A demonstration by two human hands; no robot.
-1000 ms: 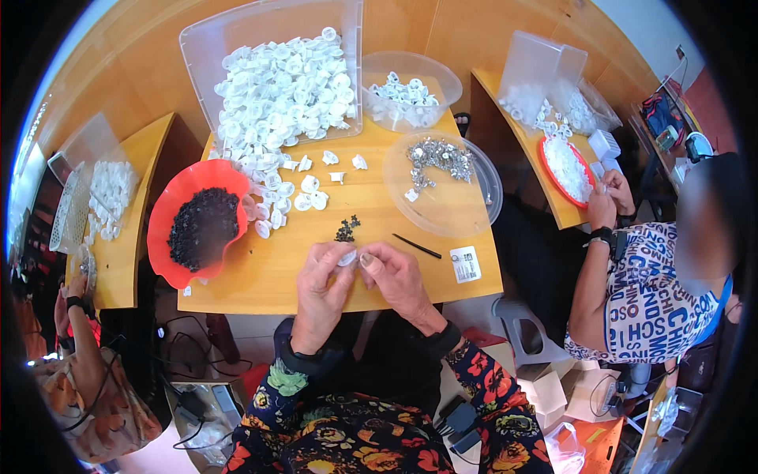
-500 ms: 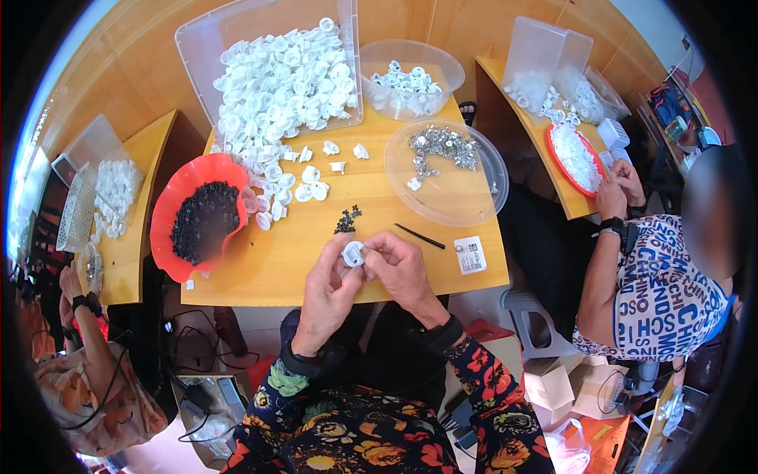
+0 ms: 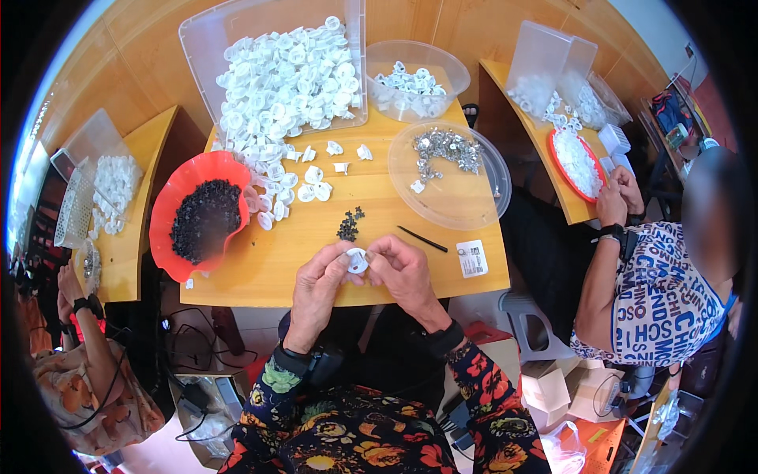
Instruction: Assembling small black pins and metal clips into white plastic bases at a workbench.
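A round white plastic part (image 3: pixel 358 261) with small openings is pinched between my two hands above the table's front edge. My left hand (image 3: pixel 320 280) grips its left side with thumb and fingers. My right hand (image 3: pixel 401 268) has thumb and forefinger closed at its right side; whether a smaller piece is between those fingertips is hidden. Just beyond my hands lies a little heap of black plastic pieces (image 3: pixel 350 224). To the right of it is a thin black stick (image 3: pixel 422 238).
A red scalloped bowl (image 3: pixel 167 207) of black pieces stands left. Behind it, white parts (image 3: pixel 288 83) spill from a clear bin. A clear tub (image 3: pixel 458 79) stands far right, nearer a clear lid (image 3: pixel 403 189) with metal pieces. A label card (image 3: pixel 472 259) lies right. Co-workers sit either side.
The white part has turned between my fingers and sits slightly further right and lower. My left fingers have shifted round its edge. The view has moved a little.
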